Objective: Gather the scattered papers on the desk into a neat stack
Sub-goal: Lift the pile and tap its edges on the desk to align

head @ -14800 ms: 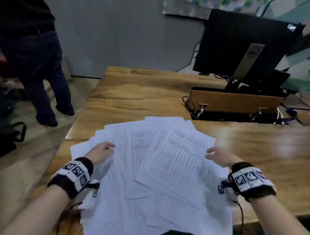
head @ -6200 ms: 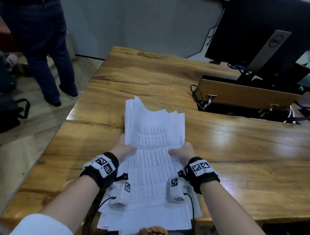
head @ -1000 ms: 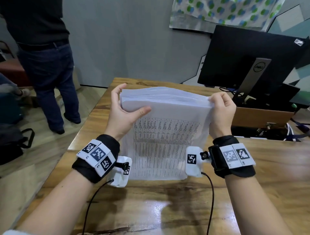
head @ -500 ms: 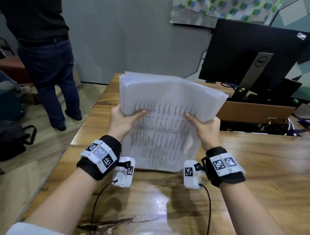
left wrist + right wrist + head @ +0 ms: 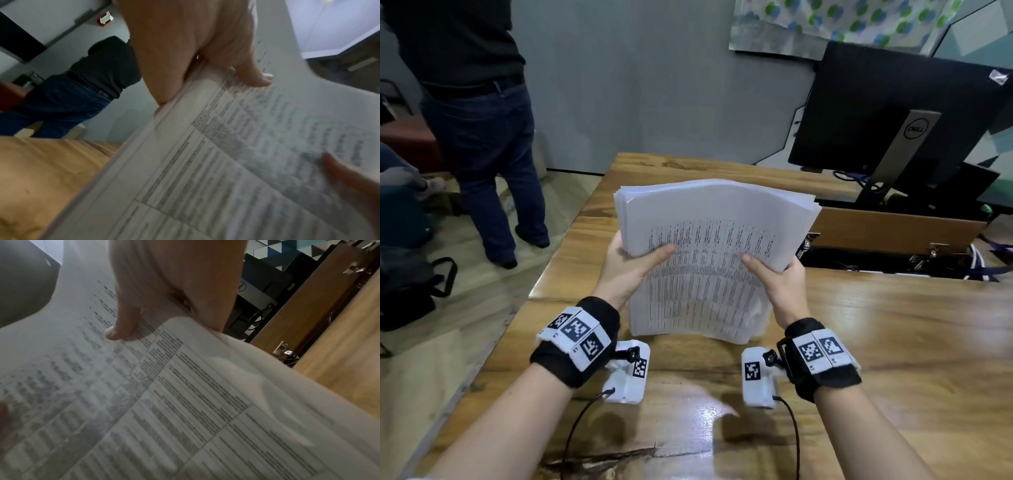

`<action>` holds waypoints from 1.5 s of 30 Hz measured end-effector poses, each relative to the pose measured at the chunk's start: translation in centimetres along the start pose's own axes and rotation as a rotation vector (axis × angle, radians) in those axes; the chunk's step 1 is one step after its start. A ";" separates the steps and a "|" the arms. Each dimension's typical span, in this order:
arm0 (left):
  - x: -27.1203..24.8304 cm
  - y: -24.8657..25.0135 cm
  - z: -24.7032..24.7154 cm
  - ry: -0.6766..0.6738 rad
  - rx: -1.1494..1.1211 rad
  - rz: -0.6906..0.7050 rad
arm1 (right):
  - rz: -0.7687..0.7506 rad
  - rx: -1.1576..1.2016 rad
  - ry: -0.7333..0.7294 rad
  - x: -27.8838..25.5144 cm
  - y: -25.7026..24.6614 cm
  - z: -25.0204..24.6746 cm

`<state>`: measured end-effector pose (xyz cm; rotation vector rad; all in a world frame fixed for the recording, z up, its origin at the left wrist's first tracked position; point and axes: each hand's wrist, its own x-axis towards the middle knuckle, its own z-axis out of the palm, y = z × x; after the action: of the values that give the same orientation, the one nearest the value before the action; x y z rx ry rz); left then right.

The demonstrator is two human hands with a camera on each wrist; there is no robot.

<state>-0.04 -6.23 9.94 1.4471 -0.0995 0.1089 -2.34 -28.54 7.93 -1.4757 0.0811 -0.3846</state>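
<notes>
A thick stack of printed papers (image 5: pixel 709 260) stands on its bottom edge on the wooden desk (image 5: pixel 893 342), its top leaning away and fanned. My left hand (image 5: pixel 633 263) grips the stack's left side, thumb across the front sheet. My right hand (image 5: pixel 777 277) grips the right side, thumb on the front too. In the left wrist view the papers (image 5: pixel 236 162) fill the frame under my left hand (image 5: pixel 205 53). The right wrist view shows my right hand (image 5: pixel 156 293) pinching the papers (image 5: pixel 164 402), whose right edge is rippled.
A black monitor (image 5: pixel 893 113) on a stand is at the back right, behind a raised wooden cable flap (image 5: pixel 893 229) with cables. A person in dark clothes (image 5: pixel 476 120) stands on the floor left of the desk. A black bag (image 5: pixel 410 287) lies there.
The scattered sheets were gathered and lifted upright. Over the last second both hands slid from the stack's top corners down to its sides, and the stack came down onto its bottom edge.
</notes>
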 end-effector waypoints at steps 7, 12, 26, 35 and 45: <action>0.8 -0.1 0.1 0.054 0.022 -0.028 | 0.011 0.043 0.024 0.3 0.0 0.0; 0.3 0.3 0.5 0.019 0.073 -0.032 | 0.030 0.042 0.026 0.3 0.2 0.7; 0.0 -2.3 -0.9 0.086 0.056 -0.222 | 0.147 -0.062 -0.051 0.0 2.0 1.0; 1.1 -0.2 -2.5 0.249 -0.322 -0.181 | 0.325 -0.050 0.003 -0.2 3.6 -2.3; 0.6 -1.7 -2.4 0.151 -0.520 -0.286 | 0.356 0.161 -0.007 -0.4 4.0 0.0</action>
<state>0.79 -4.04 8.04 0.9176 0.1916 -0.0416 -1.90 -28.23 3.91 -1.2729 0.2960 -0.0942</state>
